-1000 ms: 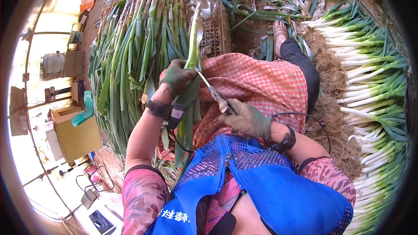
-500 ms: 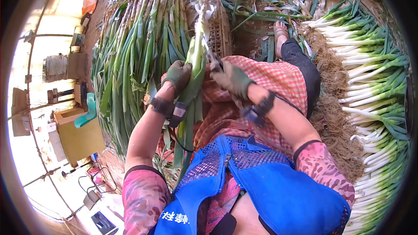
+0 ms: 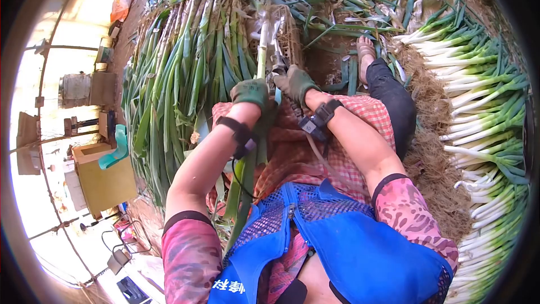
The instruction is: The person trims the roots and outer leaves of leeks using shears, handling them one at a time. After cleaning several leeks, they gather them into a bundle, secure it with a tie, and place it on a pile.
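Note:
My left hand [image 3: 250, 93], in a dark green glove, is closed around a large green onion [image 3: 262, 45]. Its pale stalk points away from me, root end at the top, and its leaves run down under my forearm over my lap. Close beside it, my gloved right hand [image 3: 296, 83] grips a small metal air gun [image 3: 278, 66], its front end near the stalk. A thin hose seems to lead from it toward my lap. My right fingers partly cover the tool. Unpeeled green onions [image 3: 185, 67] lie heaped just left of my left hand.
A plastic crate [image 3: 291, 36] stands beyond my hands, with loose leaves [image 3: 349, 5] strewn behind it. Peeled white green onions [image 3: 467, 90] lie in a long row at right, roots inward. My foot [image 3: 365, 50] rests near them. A yellowish box [image 3: 107, 183] stands at left.
The onion's loose outer leaves have come away from its stalk, which now shows bare and pale. My left hand has shifted right, and both hands are closer together.

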The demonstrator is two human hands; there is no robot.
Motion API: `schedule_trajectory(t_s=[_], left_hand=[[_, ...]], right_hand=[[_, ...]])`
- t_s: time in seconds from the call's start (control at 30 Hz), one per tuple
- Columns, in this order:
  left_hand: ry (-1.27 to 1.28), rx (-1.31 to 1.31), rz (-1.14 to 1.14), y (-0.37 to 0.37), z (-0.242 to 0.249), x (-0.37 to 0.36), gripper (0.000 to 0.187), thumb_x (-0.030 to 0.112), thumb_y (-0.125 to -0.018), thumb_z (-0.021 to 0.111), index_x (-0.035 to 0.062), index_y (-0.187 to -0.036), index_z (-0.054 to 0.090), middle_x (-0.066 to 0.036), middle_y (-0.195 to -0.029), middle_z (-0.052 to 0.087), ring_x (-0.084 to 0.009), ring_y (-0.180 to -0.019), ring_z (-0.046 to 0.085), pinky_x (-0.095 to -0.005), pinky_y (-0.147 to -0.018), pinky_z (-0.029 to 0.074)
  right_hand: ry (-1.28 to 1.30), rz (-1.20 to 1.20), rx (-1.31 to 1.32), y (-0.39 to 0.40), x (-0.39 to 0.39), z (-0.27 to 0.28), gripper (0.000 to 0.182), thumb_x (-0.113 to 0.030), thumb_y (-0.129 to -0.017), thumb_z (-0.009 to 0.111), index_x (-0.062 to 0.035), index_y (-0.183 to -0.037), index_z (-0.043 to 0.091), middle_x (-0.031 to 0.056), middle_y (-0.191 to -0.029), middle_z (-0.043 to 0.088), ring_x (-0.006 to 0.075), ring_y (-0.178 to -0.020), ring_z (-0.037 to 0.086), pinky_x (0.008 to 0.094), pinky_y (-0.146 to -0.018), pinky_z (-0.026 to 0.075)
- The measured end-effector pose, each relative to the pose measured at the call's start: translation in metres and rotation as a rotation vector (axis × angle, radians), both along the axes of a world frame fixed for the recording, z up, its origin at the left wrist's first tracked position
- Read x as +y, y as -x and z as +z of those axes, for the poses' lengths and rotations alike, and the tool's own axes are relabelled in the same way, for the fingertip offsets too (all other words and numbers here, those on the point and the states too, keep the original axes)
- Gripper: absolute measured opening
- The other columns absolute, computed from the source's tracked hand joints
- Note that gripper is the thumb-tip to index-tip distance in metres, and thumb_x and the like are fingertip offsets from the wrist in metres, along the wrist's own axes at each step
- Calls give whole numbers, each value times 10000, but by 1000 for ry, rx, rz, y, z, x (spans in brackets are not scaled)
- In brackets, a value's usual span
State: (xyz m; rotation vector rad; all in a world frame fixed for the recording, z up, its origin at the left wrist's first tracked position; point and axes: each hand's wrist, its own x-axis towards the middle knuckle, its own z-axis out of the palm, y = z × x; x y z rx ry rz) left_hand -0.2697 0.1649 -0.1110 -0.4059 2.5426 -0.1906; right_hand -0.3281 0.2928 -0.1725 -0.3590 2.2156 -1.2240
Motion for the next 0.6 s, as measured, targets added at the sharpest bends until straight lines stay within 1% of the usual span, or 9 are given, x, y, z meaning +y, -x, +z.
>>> schedule_trajectory(t_s=[0.07,0.1,0.2,0.23,0.3,0.4,0.43,0.5,0.6], left_hand=[[-12,27,135,8,-10,-13,525,422,-704,762,72,-1090,698,-141,-1052,717,-305,-929,714,-472,-763,563],[-59,-18,108,9,-7,-15,584,447,-695,768,27,-1094,689,-155,-1017,722,-297,-905,719,-449,-778,559],[-407,-43,317,8,-25,-46,599,483,-718,741,2,-1071,694,-167,-978,724,-286,-890,718,-419,-775,556],[-567,36,465,2,-6,-39,556,477,-757,698,-5,-1033,706,-181,-943,721,-292,-891,712,-403,-775,550],[-540,99,443,-7,13,-32,526,461,-779,678,-1,-1027,709,-183,-938,721,-304,-898,709,-407,-787,547],[-392,63,368,-16,26,-18,525,477,-823,628,11,-1052,706,-199,-962,715,-326,-922,701,-416,-812,537],[-335,34,336,-17,29,-12,539,501,-829,621,19,-1056,703,-194,-978,714,-319,-925,699,-412,-817,534],[-267,-14,323,-19,42,2,582,554,-838,590,27,-1060,699,-204,-1025,704,-334,-980,681,-430,-863,518],[-213,-68,252,-23,54,14,581,549,-839,588,27,-1074,692,-210,-1044,698,-338,-987,678,-429,-864,518]], right_hand=[[38,22,-70,-2,7,15,586,-428,-789,650,77,-1083,595,313,-993,654,388,-983,656,423,-836,504],[47,54,-122,-14,15,25,591,-429,-783,663,68,-1095,593,307,-1017,656,402,-1008,648,427,-856,505],[145,158,-217,-60,39,26,555,-402,-799,654,33,-1136,577,275,-1046,661,411,-1040,635,420,-885,499],[156,173,-189,-76,48,21,536,-390,-806,645,19,-1144,572,266,-1049,661,403,-1045,634,415,-890,495],[113,154,-218,-95,61,24,516,-371,-816,636,-8,-1175,555,251,-1067,655,384,-1058,632,407,-905,483],[312,120,-224,-79,61,42,521,-369,-824,639,-3,-1183,546,251,-1055,658,387,-1051,635,417,-901,484],[207,153,-220,-65,65,61,540,-379,-831,643,22,-1177,539,254,-1064,660,393,-1046,635,421,-900,486],[122,100,-128,-48,48,38,566,-391,-825,647,35,-1182,540,267,-1081,658,396,-1059,634,423,-908,488],[-43,95,-25,-22,23,15,625,-423,-819,653,58,-1200,535,291,-1117,646,404,-1092,622,426,-936,484]])
